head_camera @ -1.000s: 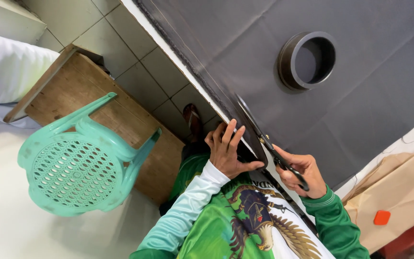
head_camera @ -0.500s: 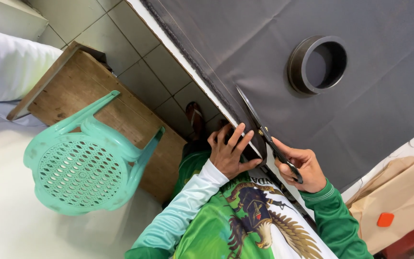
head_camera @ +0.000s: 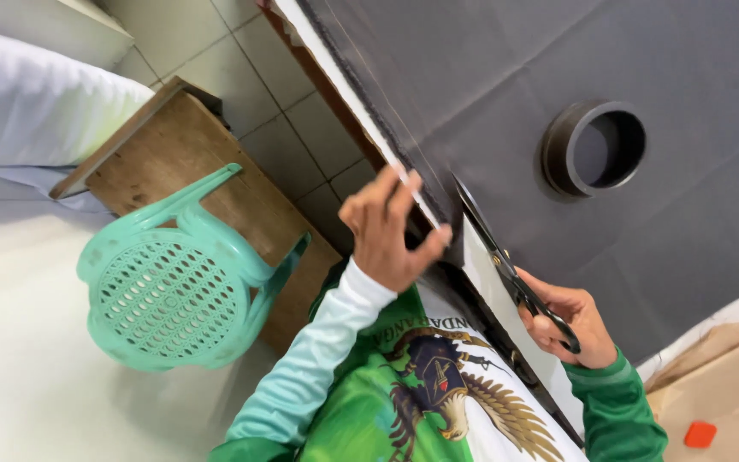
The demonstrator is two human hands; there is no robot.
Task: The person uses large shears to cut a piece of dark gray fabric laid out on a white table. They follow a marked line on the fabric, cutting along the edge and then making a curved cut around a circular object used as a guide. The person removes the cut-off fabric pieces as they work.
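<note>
Grey cloth [head_camera: 506,77]: my right hand [head_camera: 570,321] gripping scissors [head_camera: 506,265], cutting; left hand [head_camera: 391,231] pinching cut edge. I'm worrying: cloth slipping, cut going crooked, fingers [head_camera: 438,239] near blades.

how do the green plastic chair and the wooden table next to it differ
The mint-green plastic chair has a seat perforated with a grid of small holes; the brown wooden table has a solid, plain top. The chair is curved and rounded, with arched arms, while the table is flat with straight edges. The chair looks smooth and evenly coloured, whereas the table shows rough, worn grain. Both stand on the pale floor, close together, to the left of the person's left hand.
</note>
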